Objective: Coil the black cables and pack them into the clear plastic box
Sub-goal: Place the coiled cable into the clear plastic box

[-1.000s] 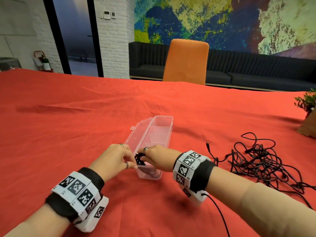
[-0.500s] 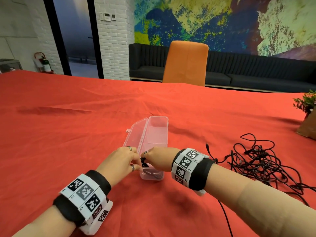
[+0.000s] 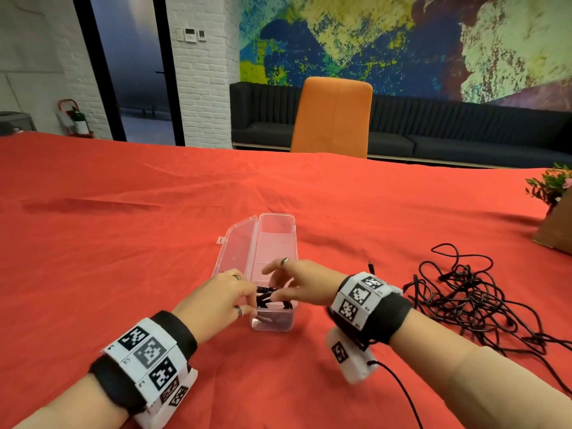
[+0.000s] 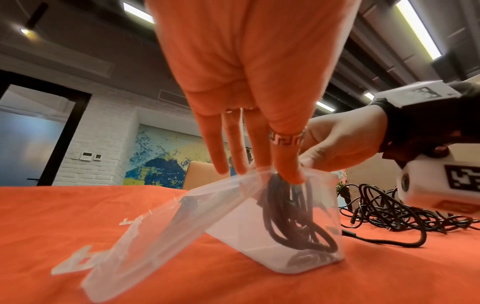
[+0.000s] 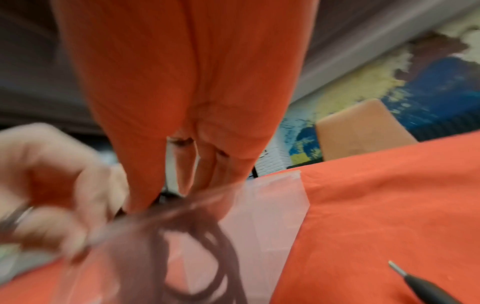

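Note:
The clear plastic box (image 3: 286, 243) stands on the red cloth with its lid (image 3: 236, 246) open to the left. A coiled black cable (image 3: 267, 300) sits upright in the box's near end (image 4: 233, 226). My left hand (image 3: 226, 294) reaches in from the left and pinches the top of the coil (image 4: 293, 222). My right hand (image 3: 297, 283) hovers over the same end with its fingers spread and straight, tips at the coil (image 5: 197, 236). A loose tangle of black cables (image 3: 470, 298) lies to the right of the box.
A cable plug (image 5: 415, 281) lies on the cloth close to my right wrist. A potted plant in a brown wrapper (image 3: 554, 224) stands at the far right. An orange chair (image 3: 332, 119) is behind the table's far edge.
The coil has gone down into the near end of the box. My right hand has let go of it and spread its fingers. My left hand stays on the coil.

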Available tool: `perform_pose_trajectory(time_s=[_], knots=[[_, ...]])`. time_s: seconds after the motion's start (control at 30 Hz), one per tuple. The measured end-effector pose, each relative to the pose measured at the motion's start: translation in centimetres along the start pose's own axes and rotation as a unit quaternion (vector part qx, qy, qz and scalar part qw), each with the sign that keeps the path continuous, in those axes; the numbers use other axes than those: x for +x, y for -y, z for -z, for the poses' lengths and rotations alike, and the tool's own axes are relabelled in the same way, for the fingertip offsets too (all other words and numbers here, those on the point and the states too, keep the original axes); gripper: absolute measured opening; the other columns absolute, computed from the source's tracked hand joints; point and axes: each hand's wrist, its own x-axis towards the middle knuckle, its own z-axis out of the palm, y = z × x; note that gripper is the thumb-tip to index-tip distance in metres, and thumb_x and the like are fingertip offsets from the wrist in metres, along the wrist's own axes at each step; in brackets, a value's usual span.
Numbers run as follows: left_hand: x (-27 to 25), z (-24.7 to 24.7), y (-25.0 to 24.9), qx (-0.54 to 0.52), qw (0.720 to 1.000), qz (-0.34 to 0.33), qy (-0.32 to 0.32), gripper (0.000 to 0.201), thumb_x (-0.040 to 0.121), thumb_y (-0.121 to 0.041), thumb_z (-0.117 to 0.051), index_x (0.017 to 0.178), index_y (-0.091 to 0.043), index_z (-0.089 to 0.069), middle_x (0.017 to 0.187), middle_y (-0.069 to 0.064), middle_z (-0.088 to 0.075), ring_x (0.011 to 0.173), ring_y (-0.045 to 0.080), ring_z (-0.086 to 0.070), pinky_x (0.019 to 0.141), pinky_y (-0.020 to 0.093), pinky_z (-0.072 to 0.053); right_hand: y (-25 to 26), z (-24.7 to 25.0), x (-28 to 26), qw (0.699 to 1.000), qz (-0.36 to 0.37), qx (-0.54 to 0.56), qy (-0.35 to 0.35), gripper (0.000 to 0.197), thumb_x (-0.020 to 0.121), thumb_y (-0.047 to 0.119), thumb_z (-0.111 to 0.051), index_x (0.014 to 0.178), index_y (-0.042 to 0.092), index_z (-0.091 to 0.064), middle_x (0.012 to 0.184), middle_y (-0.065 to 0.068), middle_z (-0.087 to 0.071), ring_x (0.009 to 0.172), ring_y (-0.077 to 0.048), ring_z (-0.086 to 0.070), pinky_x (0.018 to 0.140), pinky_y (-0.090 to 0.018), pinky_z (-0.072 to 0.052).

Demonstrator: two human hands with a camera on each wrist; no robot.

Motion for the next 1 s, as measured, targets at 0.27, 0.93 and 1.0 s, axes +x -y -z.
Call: perform_pose_trajectory(time_s=[0.27, 0.93, 1.0], knots=[[0.7, 0.9, -1.1, 0.003, 0.999, 0.012, 0.034, 0.047, 0.087, -0.039, -0.06, 0.131, -0.041, -0.043, 0.102, -0.009, -0.053, 0.1, 0.009, -0.055, 0.089, 0.025, -0.044, -0.4, 0.4, -0.1, 0.998, 0.02, -0.062, -0.026, 0.019, 0.089, 0.017, -0.058, 0.105, 0.012, -0.069, 0.098, -0.01, -0.07, 0.092, -0.021, -0.062, 0.077, -0.019, -0.04], [2.1, 0.8, -1.8, 0.005, 1.0, 0.026, 0.004, 0.016, 0.088, -0.029, -0.062, 0.098, -0.022, -0.071, 0.094, -0.001, -0.062, 0.093, 0.012, -0.055, 0.082, 0.022, -0.041, -0.4, -0.4, -0.2, 0.948, -0.028, -0.317, 0.024, 0.033, 0.094, 0.027, -0.044, 0.124, 0.02, -0.056, 0.119, -0.006, -0.055, 0.119, -0.026, -0.041, 0.091, -0.04, -0.034], [1.9, 0.8, -1.8, 0.001, 1.0, 0.023, -0.006, 0.015, 0.088, -0.029, -0.062, 0.097, -0.023, -0.071, 0.096, -0.001, -0.063, 0.091, 0.011, -0.054, 0.08, 0.021, -0.039, -0.2, -0.1, -0.1, 0.963, -0.05, -0.259, 0.058, 0.036, 0.092, 0.026, -0.048, 0.125, 0.016, -0.056, 0.121, -0.01, -0.049, 0.12, -0.029, -0.037, 0.099, -0.041, -0.035]])
